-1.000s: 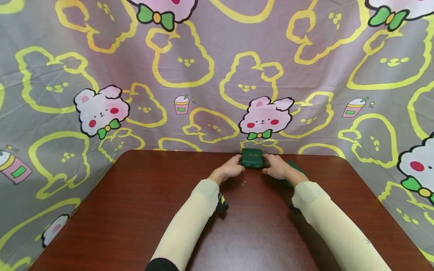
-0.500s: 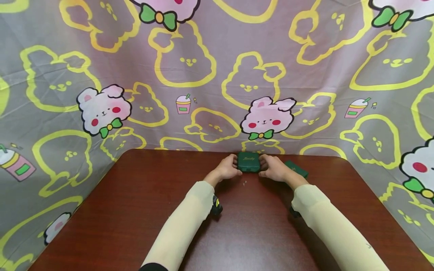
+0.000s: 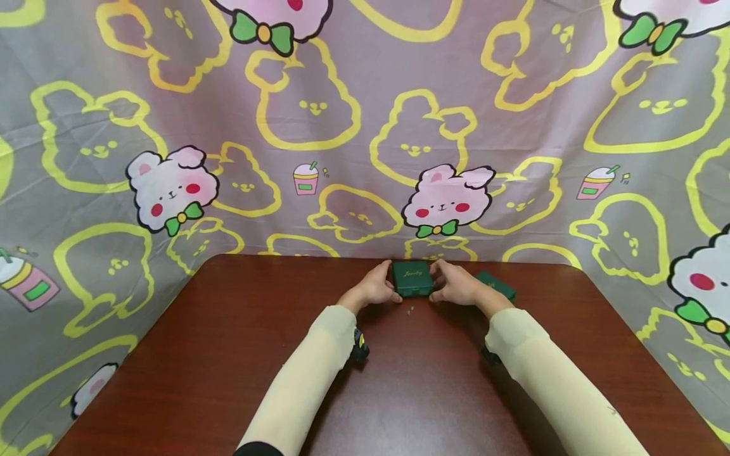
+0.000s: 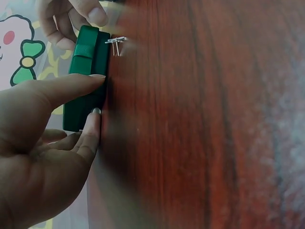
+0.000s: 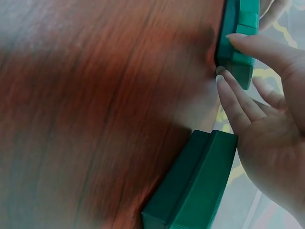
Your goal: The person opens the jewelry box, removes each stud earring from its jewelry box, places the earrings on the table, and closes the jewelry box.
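A dark green jewelry box [image 3: 413,278] with gold lettering on its lid stands closed near the table's far edge. My left hand [image 3: 375,284] grips its left end, thumb on the front face and fingers round the side, as the left wrist view shows. From the other end my right hand [image 3: 454,283] holds it, its thumb [image 5: 240,40] on the front and the other fingers at the end. Just in front of the box lie small silvery pieces [image 4: 116,43] with thin pins, too small to name surely.
A second green box [image 5: 198,183] lies at an angle right of my right hand, partly behind the wrist in the head view. The brown wooden table [image 3: 228,354] meets a patterned cloth [image 3: 342,114] behind its far edge.
Both hands have drawn the jewelry box a short way toward me and to the left. The second green box shows more beside my right wrist.
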Demonstrator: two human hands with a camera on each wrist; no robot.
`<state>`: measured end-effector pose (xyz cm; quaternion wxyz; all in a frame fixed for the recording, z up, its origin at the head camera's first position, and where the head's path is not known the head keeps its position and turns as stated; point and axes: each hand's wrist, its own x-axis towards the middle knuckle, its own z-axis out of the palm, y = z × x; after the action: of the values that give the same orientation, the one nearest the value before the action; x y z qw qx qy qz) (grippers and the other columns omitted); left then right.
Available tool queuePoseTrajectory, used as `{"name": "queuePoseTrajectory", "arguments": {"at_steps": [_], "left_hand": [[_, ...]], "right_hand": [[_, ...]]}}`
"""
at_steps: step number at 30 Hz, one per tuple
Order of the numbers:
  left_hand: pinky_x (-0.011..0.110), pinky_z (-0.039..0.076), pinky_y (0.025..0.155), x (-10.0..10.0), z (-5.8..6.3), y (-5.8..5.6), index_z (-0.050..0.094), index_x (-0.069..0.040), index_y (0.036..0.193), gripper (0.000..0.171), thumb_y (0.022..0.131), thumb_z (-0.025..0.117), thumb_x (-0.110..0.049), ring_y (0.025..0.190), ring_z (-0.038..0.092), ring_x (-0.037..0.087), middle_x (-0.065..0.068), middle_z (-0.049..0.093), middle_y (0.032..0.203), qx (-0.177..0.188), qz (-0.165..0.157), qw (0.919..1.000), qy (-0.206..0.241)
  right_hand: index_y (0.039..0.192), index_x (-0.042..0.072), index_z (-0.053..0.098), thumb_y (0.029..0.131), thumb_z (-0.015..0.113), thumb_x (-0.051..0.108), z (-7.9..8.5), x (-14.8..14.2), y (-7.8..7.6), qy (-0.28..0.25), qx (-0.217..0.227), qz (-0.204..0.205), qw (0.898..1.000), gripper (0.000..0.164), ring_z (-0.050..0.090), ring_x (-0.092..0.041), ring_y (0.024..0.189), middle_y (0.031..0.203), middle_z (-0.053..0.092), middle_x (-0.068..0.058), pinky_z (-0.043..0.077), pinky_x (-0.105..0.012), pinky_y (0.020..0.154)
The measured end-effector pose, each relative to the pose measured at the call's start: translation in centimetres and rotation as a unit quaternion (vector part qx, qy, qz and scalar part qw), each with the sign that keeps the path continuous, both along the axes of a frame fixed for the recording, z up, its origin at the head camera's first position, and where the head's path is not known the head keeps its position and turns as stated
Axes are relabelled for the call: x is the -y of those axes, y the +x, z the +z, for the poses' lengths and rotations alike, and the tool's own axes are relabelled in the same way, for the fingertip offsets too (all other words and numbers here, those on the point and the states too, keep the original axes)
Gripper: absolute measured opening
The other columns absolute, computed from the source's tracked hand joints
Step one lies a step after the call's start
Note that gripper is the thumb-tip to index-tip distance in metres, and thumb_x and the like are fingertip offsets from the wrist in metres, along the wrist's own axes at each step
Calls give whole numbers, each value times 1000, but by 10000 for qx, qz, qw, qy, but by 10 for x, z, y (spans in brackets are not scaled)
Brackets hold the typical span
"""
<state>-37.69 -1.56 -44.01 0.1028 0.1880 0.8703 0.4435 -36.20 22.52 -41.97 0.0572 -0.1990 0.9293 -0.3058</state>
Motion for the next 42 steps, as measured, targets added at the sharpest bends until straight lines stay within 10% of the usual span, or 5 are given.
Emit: {"name": "queuePoseTrajectory", "arguments": {"at_steps": [17, 26, 42], "left_hand": [[35, 50, 84, 4, 6, 4, 21, 3, 159, 100, 81, 85, -2, 99, 58, 22, 18, 45, 139, 29, -256, 9992, -302], [29, 43, 71, 5, 5, 5, 19, 2, 158, 101, 82, 84, -1, 78, 54, 17, 9, 59, 90, 135, -374, 9990, -211], [32, 47, 75, 14, 21, 8, 19, 0, 160, 102, 82, 85, -4, 81, 57, 17, 9, 62, 93, -193, -518, 9978, -375]], "right_hand": [[115, 7, 50, 81, 83, 2, 1, 2, 0, -57, 214, 182, 9996, 47, 65, -29, 105, 108, 68, -13, 50, -48, 93], [111, 6, 52, 77, 87, 4, -2, 2, -4, -54, 30, 306, 9995, 49, 66, -29, 103, 106, 68, -12, 51, -47, 90], [111, 9, 53, 81, 84, 3, 11, 5, 10, -271, -273, 471, 9981, 44, 64, -24, 92, 105, 62, -10, 50, -39, 80]]}}
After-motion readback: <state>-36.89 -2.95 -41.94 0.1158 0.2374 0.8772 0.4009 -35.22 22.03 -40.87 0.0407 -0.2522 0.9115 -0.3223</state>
